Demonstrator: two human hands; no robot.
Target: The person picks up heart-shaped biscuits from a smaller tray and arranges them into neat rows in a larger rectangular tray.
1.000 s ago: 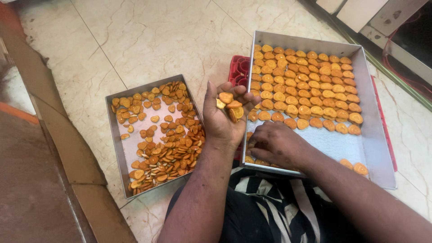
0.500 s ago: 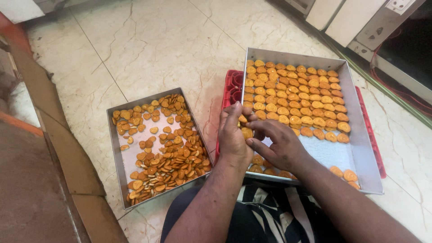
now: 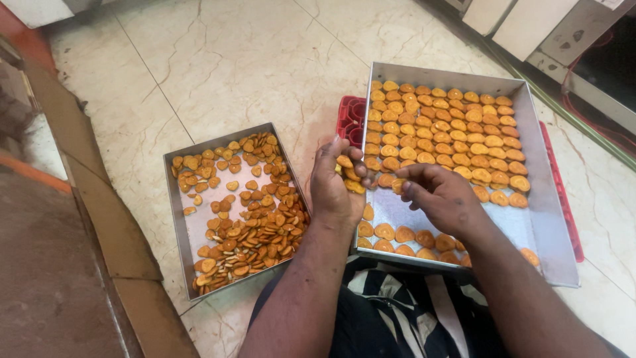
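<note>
A large steel tray (image 3: 556, 219) on the floor holds neat rows of small orange biscuits (image 3: 457, 126). My left hand (image 3: 334, 189) hovers at the tray's left edge, cupped around a handful of biscuits (image 3: 348, 174). My right hand (image 3: 440, 195) is over the tray's middle, its fingertips pinching one biscuit (image 3: 397, 185) next to the last arranged row. A smaller steel tray (image 3: 180, 229) to the left holds a loose heap of the same biscuits (image 3: 255, 229).
A red plastic crate (image 3: 350, 119) lies under the large tray. The floor is pale marble tile. A brown ledge (image 3: 86, 219) runs along the left. White boxes and a metal rail stand at the top right. Striped cloth covers my lap.
My left hand, raised with biscuits a second ago, has come down to the large tray's left edge. My right hand has moved up to the arranged rows with one biscuit.
</note>
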